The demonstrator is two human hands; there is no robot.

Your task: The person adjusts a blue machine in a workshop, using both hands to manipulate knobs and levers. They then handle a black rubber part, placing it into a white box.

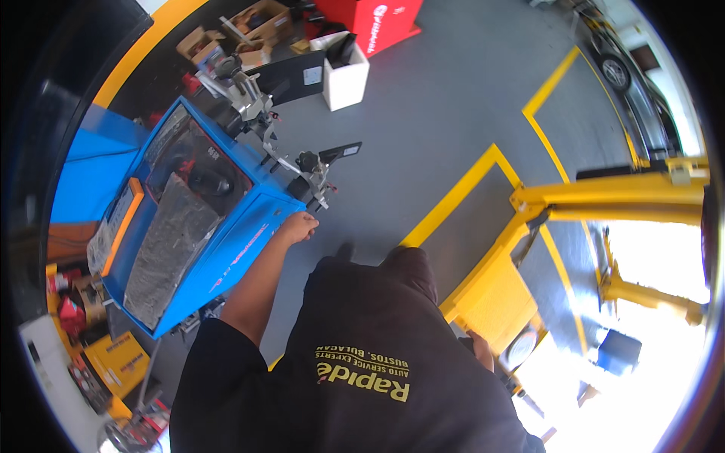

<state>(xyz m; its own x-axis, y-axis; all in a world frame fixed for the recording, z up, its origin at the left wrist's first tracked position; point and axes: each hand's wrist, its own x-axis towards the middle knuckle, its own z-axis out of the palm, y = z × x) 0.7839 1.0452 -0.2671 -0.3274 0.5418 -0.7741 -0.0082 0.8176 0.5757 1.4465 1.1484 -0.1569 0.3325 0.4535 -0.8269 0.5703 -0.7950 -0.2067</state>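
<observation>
Next to the front corner of a blue cabinet cart (245, 253), my left hand (300, 226) is closed with the fingers curled in. What it holds, if anything, is too small to make out. Metal wheel clamps (253, 102) with dark panels hang along the cart's far side, one of them (313, 177) just beyond that hand. A crumpled grey sheet (170, 249) lies on the cart's sloping top. Low on the right, my right hand (481, 351) shows only partly beside the yellow lift plate (495, 309); its fingers are mostly hidden.
A yellow vehicle lift arm (604, 200) stretches across the right. Yellow lines (453, 200) mark the grey floor. Ahead stand a white box (347, 79), a red cabinet (370, 23) and open cartons (260, 23). A parked car (634, 83) is at the far right, a yellow case (117, 362) at lower left.
</observation>
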